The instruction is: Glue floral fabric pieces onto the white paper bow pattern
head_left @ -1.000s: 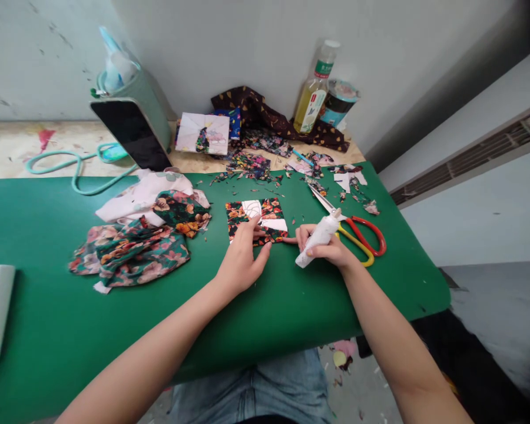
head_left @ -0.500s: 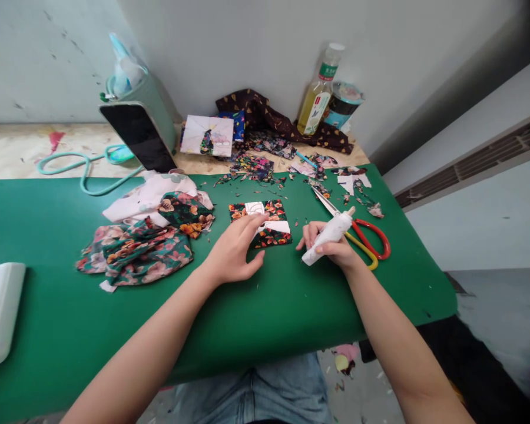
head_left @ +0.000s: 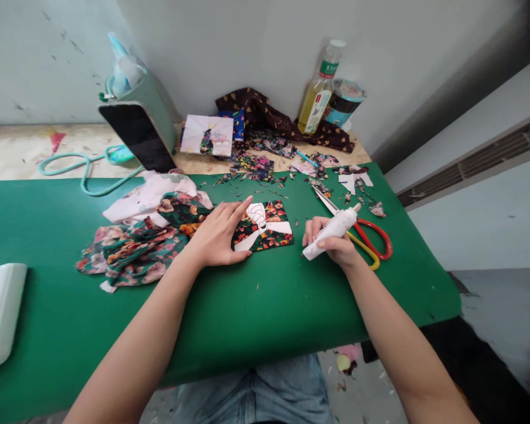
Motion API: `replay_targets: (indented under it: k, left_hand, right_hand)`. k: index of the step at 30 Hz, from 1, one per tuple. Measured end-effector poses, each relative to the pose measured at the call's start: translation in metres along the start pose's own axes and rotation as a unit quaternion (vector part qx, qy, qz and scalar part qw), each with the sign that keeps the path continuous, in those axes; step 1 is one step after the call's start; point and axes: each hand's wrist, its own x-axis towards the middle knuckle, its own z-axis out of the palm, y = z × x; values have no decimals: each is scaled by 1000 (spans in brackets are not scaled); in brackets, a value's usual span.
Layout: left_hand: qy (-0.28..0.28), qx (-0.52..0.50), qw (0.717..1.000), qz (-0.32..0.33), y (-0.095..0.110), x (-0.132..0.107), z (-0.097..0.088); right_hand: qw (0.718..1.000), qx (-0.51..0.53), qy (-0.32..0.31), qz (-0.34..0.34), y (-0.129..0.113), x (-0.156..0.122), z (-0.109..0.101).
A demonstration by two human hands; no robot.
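My left hand (head_left: 218, 235) lies at the left edge of a small square card (head_left: 277, 240), its fingers stretched out and its thumb along the near left corner. Dark floral cloth covers much of the card, with white areas and drawn lines between the flowered parts. In my right hand (head_left: 338, 244) is a white glue bottle (head_left: 331, 234), its narrow tip pointing up and away to the right. Scissors (head_left: 382, 238) with red and yellow handles lie beneath and beyond that hand, blades partly behind the bottle.
Crumpled floral cloth (head_left: 136, 253) lies left of the card. Along the back are a phone (head_left: 139, 135), a picture card (head_left: 207, 135), cloth scraps (head_left: 256, 166), a drink bottle (head_left: 318, 97) and a cup (head_left: 345, 103). A white object (head_left: 2, 315) stands at far left.
My left hand has shifted left from over the card to its left edge, uncovering more white areas. The right hand keeps the glue bottle in nearly the same spot.
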Motion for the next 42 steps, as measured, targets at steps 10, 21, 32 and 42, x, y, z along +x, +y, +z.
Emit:
replay_targets:
  k: [10,21,32,42]
  left_hand:
    - [103,-220,970,1,11,-18,-30]
    - [98,-267,959,5,20,-22,-37]
    - [128,-135,982,32,30,-19,-31]
    - [137,-43,988,52,38,-15,-23]
  right_hand:
    - [970,130,182,-90,-23,0,2]
    - [975,97,189,-64,-17,0,6]
    - [972,-7,236,-12,-15,0,11]
    - [975,-86,192,71,-10,-1,20]
